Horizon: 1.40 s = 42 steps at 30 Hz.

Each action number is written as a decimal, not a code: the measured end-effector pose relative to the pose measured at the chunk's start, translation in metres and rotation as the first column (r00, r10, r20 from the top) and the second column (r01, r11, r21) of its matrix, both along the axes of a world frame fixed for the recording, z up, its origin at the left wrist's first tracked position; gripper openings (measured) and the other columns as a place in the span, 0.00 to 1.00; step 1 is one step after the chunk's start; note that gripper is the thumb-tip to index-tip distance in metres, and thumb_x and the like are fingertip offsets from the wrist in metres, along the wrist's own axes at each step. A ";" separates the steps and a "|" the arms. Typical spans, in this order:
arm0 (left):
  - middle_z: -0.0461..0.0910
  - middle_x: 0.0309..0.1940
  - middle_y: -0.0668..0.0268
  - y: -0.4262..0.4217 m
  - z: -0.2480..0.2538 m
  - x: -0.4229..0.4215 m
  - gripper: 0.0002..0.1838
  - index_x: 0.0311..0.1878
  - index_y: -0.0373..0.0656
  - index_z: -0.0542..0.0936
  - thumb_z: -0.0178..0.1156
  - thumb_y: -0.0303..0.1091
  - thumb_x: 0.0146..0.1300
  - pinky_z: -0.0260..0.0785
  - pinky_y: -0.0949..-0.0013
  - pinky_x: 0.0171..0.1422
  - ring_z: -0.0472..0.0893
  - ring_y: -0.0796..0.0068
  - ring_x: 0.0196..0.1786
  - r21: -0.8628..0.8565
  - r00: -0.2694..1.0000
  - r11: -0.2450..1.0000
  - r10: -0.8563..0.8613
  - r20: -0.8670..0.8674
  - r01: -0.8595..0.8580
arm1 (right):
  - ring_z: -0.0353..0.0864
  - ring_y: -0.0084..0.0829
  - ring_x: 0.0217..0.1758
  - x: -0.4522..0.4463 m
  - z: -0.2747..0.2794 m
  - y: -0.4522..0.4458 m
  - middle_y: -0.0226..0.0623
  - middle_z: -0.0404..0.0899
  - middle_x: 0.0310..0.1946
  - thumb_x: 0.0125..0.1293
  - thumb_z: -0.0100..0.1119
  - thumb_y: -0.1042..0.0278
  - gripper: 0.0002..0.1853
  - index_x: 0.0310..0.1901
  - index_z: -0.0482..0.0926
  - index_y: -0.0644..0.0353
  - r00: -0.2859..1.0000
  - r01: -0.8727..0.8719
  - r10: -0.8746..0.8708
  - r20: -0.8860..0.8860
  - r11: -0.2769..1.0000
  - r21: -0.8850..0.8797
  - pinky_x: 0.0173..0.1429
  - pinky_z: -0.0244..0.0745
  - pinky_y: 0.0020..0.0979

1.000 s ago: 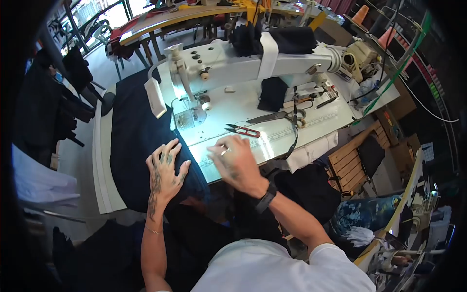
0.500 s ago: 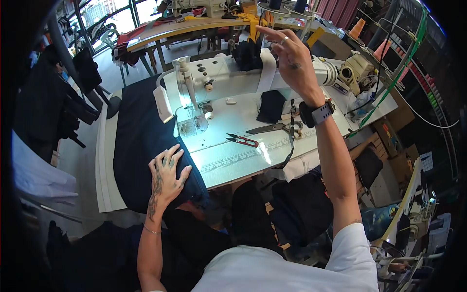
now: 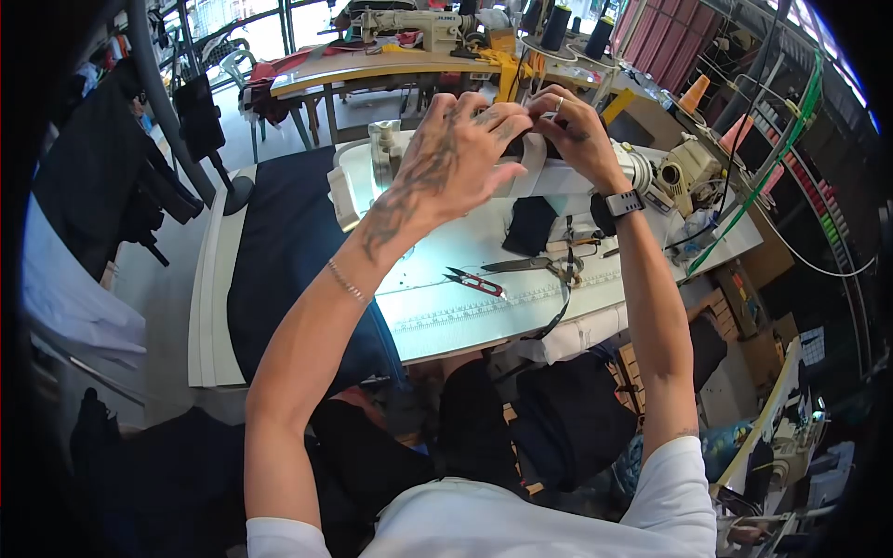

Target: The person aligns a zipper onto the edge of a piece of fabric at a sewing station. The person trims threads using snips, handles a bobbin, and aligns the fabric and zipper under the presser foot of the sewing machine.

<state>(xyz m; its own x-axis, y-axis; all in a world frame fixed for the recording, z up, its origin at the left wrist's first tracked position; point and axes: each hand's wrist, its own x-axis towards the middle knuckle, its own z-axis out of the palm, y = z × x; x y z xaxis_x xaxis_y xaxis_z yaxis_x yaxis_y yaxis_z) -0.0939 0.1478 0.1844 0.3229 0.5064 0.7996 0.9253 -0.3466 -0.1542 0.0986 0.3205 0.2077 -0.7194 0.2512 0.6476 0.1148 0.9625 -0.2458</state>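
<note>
- Daylit windows back a sewing workshop, with a white-topped table (image 3: 433, 342) before the person.
- Left hand (image 3: 460, 153) and right hand (image 3: 579, 135) meet over the arm of a sewing machine (image 3: 569, 179), fingers bent, fingertips close together; whether they pinch anything cannot be told.
- Black cloth (image 3: 553, 142), mostly hidden behind the hands, rests on that arm beside a white band (image 3: 533, 160).
- Below the hands, red thread snips (image 3: 476, 282) and scissors (image 3: 521, 265) lie on the table, near a printed ruler scale (image 3: 502, 302).
- Navy fabric (image 3: 279, 251) is spread over the table's left end, clear of both hands.
- Farther back, another sewing machine marked JUKI (image 3: 437, 30) stands near dark thread cones (image 3: 555, 28).
</note>
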 end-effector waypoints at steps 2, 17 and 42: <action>0.85 0.64 0.68 0.013 -0.003 -0.004 0.22 0.62 0.45 0.86 0.75 0.41 0.68 0.69 0.56 0.74 0.81 0.63 0.64 -0.045 0.999 0.998 0.037 -0.030 -0.039 | 0.87 0.31 0.54 0.002 0.001 -0.002 0.33 0.84 0.49 0.70 0.65 0.86 0.12 0.51 0.87 0.62 0.998 -0.022 0.024 -0.066 0.999 0.034 0.50 0.83 0.30; 0.86 0.63 0.66 0.005 -0.007 -0.001 0.16 0.59 0.46 0.88 0.73 0.34 0.70 0.65 0.53 0.77 0.82 0.60 0.64 -0.052 0.990 0.990 0.124 -0.067 -0.128 | 0.65 0.12 0.29 0.009 0.135 -0.100 0.29 0.75 0.39 0.81 0.61 0.83 0.05 0.54 0.80 0.66 0.730 -0.143 0.359 -0.581 0.912 0.384 0.27 0.60 0.20; 0.83 0.34 0.74 -0.202 -0.124 -0.008 0.14 0.47 0.33 0.86 0.63 0.37 0.84 0.78 0.76 0.39 0.81 0.88 0.35 -0.337 0.025 0.725 0.404 0.914 0.601 | 0.86 0.42 0.41 0.029 -0.192 -0.283 0.45 0.89 0.37 0.72 0.77 0.67 0.15 0.55 0.89 0.65 0.998 0.028 0.015 0.055 0.700 -0.713 0.48 0.75 0.34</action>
<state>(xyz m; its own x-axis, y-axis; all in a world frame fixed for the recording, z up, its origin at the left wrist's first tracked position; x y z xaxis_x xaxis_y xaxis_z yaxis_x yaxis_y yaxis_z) -0.1019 -0.0541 0.0600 -0.3264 0.9436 -0.0554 -0.0625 0.0370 0.9974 0.1272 0.0371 0.0157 -0.7431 0.6270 0.2338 0.1542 0.5003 -0.8520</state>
